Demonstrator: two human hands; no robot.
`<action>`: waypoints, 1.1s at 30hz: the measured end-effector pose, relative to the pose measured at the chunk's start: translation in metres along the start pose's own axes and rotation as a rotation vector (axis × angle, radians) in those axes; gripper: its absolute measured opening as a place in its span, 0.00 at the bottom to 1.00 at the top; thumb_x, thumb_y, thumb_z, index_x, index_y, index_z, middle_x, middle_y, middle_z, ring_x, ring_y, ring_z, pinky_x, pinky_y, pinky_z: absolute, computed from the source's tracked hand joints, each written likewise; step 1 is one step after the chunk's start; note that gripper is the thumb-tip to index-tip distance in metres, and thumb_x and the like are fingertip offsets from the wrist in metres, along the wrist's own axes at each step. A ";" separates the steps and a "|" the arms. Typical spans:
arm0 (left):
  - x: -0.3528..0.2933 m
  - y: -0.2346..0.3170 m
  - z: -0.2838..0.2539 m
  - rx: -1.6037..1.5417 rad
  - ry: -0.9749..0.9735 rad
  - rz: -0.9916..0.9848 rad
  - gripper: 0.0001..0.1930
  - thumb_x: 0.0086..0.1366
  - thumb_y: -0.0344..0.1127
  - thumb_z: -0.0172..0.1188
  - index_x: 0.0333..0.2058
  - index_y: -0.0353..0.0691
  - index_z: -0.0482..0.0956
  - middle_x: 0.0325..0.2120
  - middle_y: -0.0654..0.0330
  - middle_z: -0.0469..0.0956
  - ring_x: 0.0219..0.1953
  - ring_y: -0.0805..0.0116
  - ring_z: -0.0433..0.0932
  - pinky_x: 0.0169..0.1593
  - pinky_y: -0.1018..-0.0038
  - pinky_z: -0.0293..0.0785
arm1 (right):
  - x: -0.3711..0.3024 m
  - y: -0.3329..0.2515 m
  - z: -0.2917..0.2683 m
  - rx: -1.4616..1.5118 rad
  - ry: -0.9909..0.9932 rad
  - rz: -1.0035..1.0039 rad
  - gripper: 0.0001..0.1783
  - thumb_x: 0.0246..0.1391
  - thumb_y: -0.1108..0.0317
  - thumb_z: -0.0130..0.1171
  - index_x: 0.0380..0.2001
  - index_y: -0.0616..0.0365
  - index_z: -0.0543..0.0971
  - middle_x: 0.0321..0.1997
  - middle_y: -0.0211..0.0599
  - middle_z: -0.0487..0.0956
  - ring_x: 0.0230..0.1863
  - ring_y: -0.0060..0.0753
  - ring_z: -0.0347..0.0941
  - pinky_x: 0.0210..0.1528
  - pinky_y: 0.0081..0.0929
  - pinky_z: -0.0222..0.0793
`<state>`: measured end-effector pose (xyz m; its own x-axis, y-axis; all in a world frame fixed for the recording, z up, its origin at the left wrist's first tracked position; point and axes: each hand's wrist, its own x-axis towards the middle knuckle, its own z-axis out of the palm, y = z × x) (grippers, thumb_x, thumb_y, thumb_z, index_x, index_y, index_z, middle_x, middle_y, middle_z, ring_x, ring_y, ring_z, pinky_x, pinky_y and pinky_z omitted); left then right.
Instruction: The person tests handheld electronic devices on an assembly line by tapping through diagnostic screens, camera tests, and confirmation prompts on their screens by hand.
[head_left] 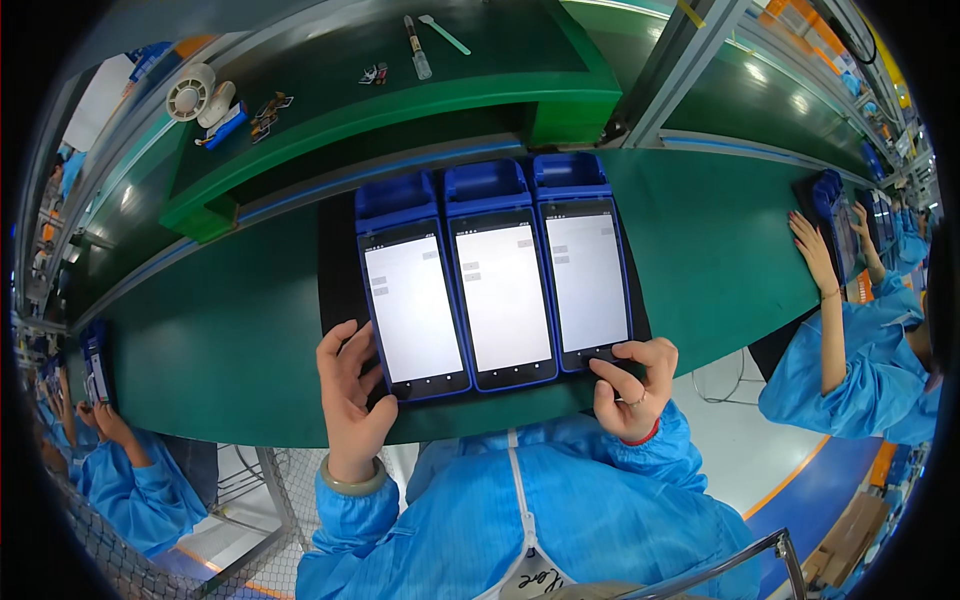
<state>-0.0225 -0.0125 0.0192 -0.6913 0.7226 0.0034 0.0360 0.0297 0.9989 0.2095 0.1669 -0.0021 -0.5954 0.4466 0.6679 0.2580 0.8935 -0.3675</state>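
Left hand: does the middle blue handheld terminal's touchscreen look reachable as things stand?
Likely yes: the left hand is at the left terminal's lower left edge, with only that terminal between; the right hand is at the right terminal, clear of the middle touchscreen.

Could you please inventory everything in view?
Rectangular plastic handheld terminals: three, blue, centre; more at both sides
Flat mat: one, black, under the three
Flat workbench: one, green, mid-picture
Raised flat shelf: one, green, behind terminals
Round fan: one, white, shelf's left end
Slim pen-like tool: one, brown and clear, on shelf
Slim stick: one, pale green, beside it
Small loose parts: several, mixed colours, on shelf
Metal posts: several, grey, behind
Co-workers: several, blue smocks, both sides
Own zipped jacket: one, blue, bottom
Left bare hand: one, at left terminal
Right bare hand: one, at right terminal
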 end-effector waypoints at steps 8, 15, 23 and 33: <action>-0.001 0.002 -0.003 0.023 -0.024 -0.002 0.39 0.38 0.21 0.46 0.56 0.41 0.53 0.52 0.46 0.63 0.57 0.54 0.63 0.57 0.61 0.65 | 0.008 -0.007 0.001 -0.075 -0.069 -0.006 0.16 0.31 0.65 0.61 0.31 0.50 0.82 0.40 0.38 0.71 0.36 0.38 0.62 0.42 0.34 0.57; -0.002 0.003 -0.002 0.016 -0.024 -0.025 0.39 0.39 0.22 0.48 0.57 0.41 0.53 0.53 0.46 0.62 0.58 0.54 0.62 0.58 0.59 0.62 | 0.026 -0.045 0.021 0.010 -0.161 -0.123 0.19 0.30 0.55 0.64 0.33 0.42 0.82 0.47 0.33 0.73 0.40 0.31 0.62 0.48 0.33 0.52; 0.000 -0.001 0.001 0.071 -0.032 -0.006 0.39 0.46 0.21 0.59 0.57 0.42 0.52 0.54 0.46 0.62 0.57 0.55 0.63 0.57 0.60 0.63 | 0.027 -0.037 0.010 0.009 -0.137 -0.021 0.17 0.32 0.63 0.64 0.33 0.47 0.82 0.44 0.39 0.73 0.40 0.39 0.62 0.43 0.34 0.55; 0.041 0.022 -0.063 0.359 -0.319 0.100 0.42 0.43 0.30 0.66 0.59 0.40 0.55 0.60 0.51 0.58 0.63 0.54 0.55 0.63 0.58 0.51 | -0.024 0.058 -0.036 -0.242 0.096 0.163 0.20 0.41 0.75 0.54 0.43 0.62 0.75 0.45 0.46 0.69 0.43 0.44 0.64 0.47 0.36 0.61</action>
<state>-0.0956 -0.0255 0.0444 -0.4183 0.9079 0.0282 0.3764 0.1451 0.9150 0.2664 0.2092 -0.0163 -0.4596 0.5773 0.6750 0.5250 0.7895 -0.3178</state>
